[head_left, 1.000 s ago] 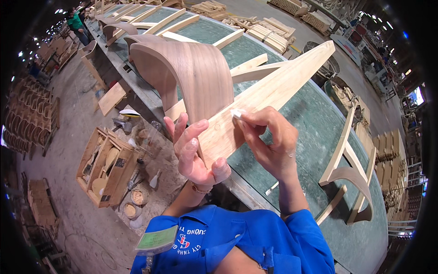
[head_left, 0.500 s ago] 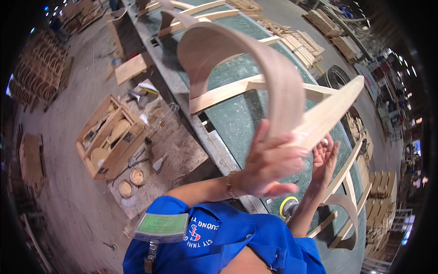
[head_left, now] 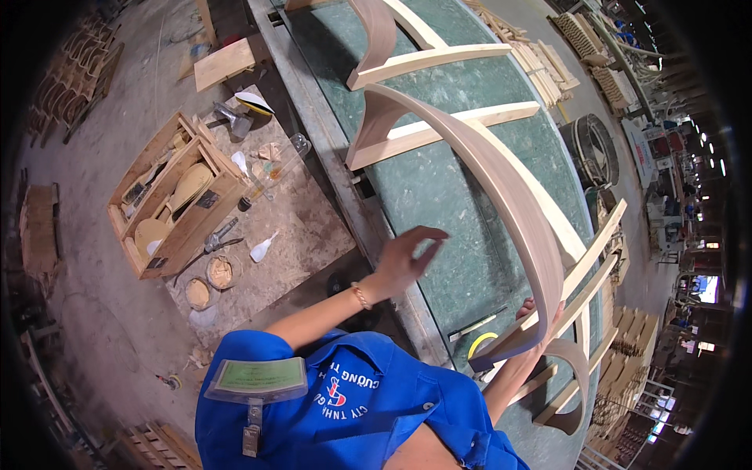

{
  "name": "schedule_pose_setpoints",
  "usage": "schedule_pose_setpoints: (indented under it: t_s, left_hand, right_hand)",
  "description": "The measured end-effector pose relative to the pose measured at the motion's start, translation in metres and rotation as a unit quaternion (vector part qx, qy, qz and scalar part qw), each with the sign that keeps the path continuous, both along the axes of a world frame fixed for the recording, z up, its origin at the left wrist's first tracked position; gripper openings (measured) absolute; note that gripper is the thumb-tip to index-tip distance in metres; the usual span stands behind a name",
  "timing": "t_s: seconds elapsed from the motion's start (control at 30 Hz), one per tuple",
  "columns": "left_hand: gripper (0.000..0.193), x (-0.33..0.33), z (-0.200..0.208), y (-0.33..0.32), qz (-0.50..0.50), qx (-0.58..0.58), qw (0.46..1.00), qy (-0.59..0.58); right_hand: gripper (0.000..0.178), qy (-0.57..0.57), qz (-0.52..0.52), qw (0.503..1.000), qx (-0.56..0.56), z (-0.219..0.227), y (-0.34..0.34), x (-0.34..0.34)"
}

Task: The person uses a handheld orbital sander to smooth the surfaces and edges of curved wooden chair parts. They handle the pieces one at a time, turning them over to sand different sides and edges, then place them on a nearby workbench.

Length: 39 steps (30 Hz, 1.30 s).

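A frame with a curved brown wooden band point(head_left: 526, 223) and pale straight wooden bars rises over the green table point(head_left: 439, 211). My right hand point(head_left: 534, 310) grips its near end, the fingers partly hidden behind the wood. My left hand point(head_left: 409, 254) is apart from the frame, above the table's left edge, empty with thumb and fingers curved and separated. Under the frame's near end lies a round tool with a yellow rim point(head_left: 481, 345), partly covered. A smaller curved wooden piece point(head_left: 570, 384) with pale bars lies by my right forearm.
Another curved frame point(head_left: 377, 39) stands farther along the table. Left of it, a low board point(head_left: 305, 235) carries a wooden toolbox point(head_left: 176, 196), a spray gun point(head_left: 231, 121), a white bottle point(head_left: 264, 247) and two tubs of filler point(head_left: 220, 272). Stacked wood point(head_left: 630, 345) stands at the right.
The frame has turned and moved down and to the right. My left hand has come off the band and moved left. My right hand now grips the near end.
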<state>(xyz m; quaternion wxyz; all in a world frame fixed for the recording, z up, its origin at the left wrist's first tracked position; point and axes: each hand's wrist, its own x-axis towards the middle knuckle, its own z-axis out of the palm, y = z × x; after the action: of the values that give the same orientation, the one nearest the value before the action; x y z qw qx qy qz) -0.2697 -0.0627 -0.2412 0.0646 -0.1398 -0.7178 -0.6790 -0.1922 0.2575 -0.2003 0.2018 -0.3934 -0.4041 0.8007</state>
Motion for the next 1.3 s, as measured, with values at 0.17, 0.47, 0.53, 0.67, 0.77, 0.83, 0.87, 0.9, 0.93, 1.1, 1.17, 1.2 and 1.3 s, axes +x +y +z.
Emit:
schedule_pose_setpoints:
  t_s: [0.17, 0.47, 0.53, 0.67, 0.77, 0.83, 0.87, 0.9, 0.93, 1.1, 1.17, 1.2, 1.3]
  left_hand:
    - [0.019, -0.016, -0.069, -0.066, 0.119, 0.077, 0.973, -0.182]
    - [0.051, -0.165, -0.036, -0.16, 0.258, -0.099, 0.952, 0.127]
    - [0.054, -0.207, 0.014, -0.156, 0.235, -0.156, 0.92, 0.274]
    - [0.049, -0.253, 0.065, -0.148, 0.095, -0.082, 0.957, 0.262]
    - [0.041, -0.269, 0.076, -0.17, 0.029, -0.062, 0.991, 0.118]
    - [0.033, -0.276, 0.075, -0.182, 0.066, -0.144, 0.983, 0.096]
    - [0.031, -0.28, 0.073, -0.188, 0.064, -0.155, 0.982, 0.091]
    - [0.03, -0.284, 0.07, -0.192, 0.062, -0.166, 0.98, 0.087]
    - [0.029, -0.289, 0.066, -0.193, 0.057, -0.145, 0.984, 0.091]
    - [0.024, -0.296, 0.037, -0.19, 0.027, -0.021, 0.994, 0.103]
    - [0.032, -0.293, 0.03, -0.185, 0.034, -0.078, 0.993, 0.082]
    - [0.036, -0.288, 0.023, -0.185, 0.041, -0.116, 0.991, 0.056]
    - [0.036, -0.248, -0.013, -0.17, 0.122, -0.107, 0.982, 0.099]
  right_hand:
    - [0.049, 0.052, 0.026, 0.993, -0.105, 0.056, -0.035, -0.018]
    - [0.06, 0.175, 0.174, 0.965, -0.094, 0.093, -0.01, -0.056]
    - [0.056, 0.211, 0.215, 0.948, -0.105, 0.1, -0.006, -0.074]
    - [0.047, 0.268, 0.319, 0.893, -0.169, 0.127, -0.013, -0.105]
    - [0.045, 0.261, 0.309, 0.902, -0.148, 0.143, -0.018, -0.128]
    - [0.047, 0.247, 0.314, 0.908, -0.123, 0.151, -0.031, -0.141]
    - [0.048, 0.244, 0.313, 0.913, -0.094, 0.154, -0.04, -0.146]
    - [0.048, 0.241, 0.31, 0.918, -0.065, 0.157, -0.049, -0.149]
    - [0.046, 0.23, 0.288, 0.93, -0.001, 0.158, -0.055, -0.152]
    - [0.05, 0.224, 0.168, 0.956, 0.092, 0.138, -0.024, -0.142]
    - [0.048, 0.21, 0.159, 0.962, 0.07, 0.113, 0.014, -0.11]
    - [0.047, 0.21, 0.165, 0.962, 0.053, 0.101, 0.027, -0.093]
    - [0.053, 0.162, 0.171, 0.972, 0.018, 0.056, 0.032, -0.046]
